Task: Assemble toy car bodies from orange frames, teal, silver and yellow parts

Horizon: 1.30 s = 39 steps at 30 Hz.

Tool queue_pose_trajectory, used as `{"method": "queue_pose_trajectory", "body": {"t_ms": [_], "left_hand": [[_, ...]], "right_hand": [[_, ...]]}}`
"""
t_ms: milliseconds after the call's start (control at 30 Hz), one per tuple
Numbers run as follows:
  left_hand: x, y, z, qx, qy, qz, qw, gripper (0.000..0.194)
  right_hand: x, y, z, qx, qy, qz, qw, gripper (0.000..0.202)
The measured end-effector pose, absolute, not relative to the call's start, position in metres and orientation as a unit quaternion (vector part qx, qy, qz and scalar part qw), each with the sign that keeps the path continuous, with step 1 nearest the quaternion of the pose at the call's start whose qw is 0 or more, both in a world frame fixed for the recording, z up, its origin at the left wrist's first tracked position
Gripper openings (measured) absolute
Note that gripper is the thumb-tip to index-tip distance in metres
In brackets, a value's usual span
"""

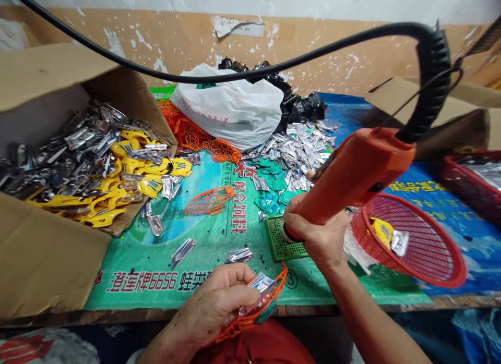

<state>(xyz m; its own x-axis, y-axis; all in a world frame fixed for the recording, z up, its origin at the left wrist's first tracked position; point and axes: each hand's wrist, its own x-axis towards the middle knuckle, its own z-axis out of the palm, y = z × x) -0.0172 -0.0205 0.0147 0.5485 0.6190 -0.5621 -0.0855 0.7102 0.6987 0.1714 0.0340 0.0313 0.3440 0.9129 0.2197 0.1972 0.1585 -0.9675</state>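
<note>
My left hand (219, 296) is closed round an orange lattice piece (279, 283) with a silver and clear part (262, 284) in it and a bit of green beneath, at the table's front edge. My right hand (317, 233) grips the orange power tool (352, 171), whose black cable rises from its upper end. The tool's lower tip is over a small green perforated tray (279, 241), partly hidden by my fingers. Another orange lattice piece (210, 200) lies flat on the green sheet. Silver parts (183, 252) lie loose near my left hand.
At the left, a cardboard box (47, 254) spills yellow parts (151, 185) and silver pieces. A white bag (230, 103), green parts (270, 176) and a silver pile (297, 150) are behind. A red basket (422, 213) stands right; black parts (309, 107) lie near the wall.
</note>
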Motion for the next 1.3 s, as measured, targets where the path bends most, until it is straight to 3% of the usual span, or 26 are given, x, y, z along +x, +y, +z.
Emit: {"method": "queue_pose_trajectory", "body": {"t_ms": [467,867,1033,1300], "left_hand": [[-0.019,-0.013,0.029,0.478,0.507,0.184,0.693,0.021],[-0.012,-0.01,0.027,0.445,0.512,0.201,0.707,0.026],[-0.01,-0.008,0.027,0.437,0.51,0.213,0.71,0.023],[-0.009,-0.005,0.027,0.456,0.515,0.231,0.688,0.013]], "right_hand": [[0.17,0.032,0.03,-0.565,-0.496,0.288,0.593,0.011],[0.172,0.033,0.033,-0.54,-0.467,0.304,0.631,0.013],[0.175,0.03,0.05,-0.489,-0.438,0.354,0.666,0.013],[0.152,0.002,0.09,-0.445,-0.437,0.468,0.626,0.014]]}}
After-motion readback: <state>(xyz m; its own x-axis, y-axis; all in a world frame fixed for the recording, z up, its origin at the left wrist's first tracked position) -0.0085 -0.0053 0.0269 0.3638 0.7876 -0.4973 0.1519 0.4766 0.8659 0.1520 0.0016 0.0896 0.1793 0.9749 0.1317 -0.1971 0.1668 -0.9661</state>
